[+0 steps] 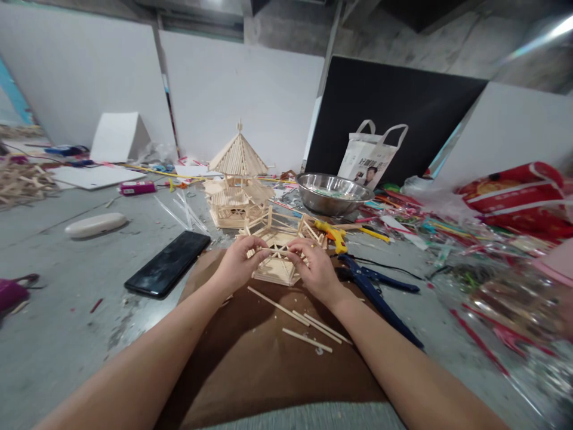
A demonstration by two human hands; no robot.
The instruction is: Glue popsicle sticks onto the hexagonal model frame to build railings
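Observation:
A small hexagonal frame of wooden sticks [278, 239] stands on a brown board [250, 352] in front of me. My left hand [238, 263] pinches its near left side, fingers closed on a stick. My right hand [313, 266] grips the near right side, fingers curled on the frame. Several loose wooden sticks [304, 325] lie on the board between my forearms. Behind the frame stands a finished stick pagoda with a pointed roof [236, 179].
A black phone [169, 270] lies left of the board, a white oval case [95, 224] farther left. A yellow glue gun [333, 233], blue-handled pliers [380, 295], a steel bowl [333, 192], a white tote bag [371, 154] and coloured clutter fill the right.

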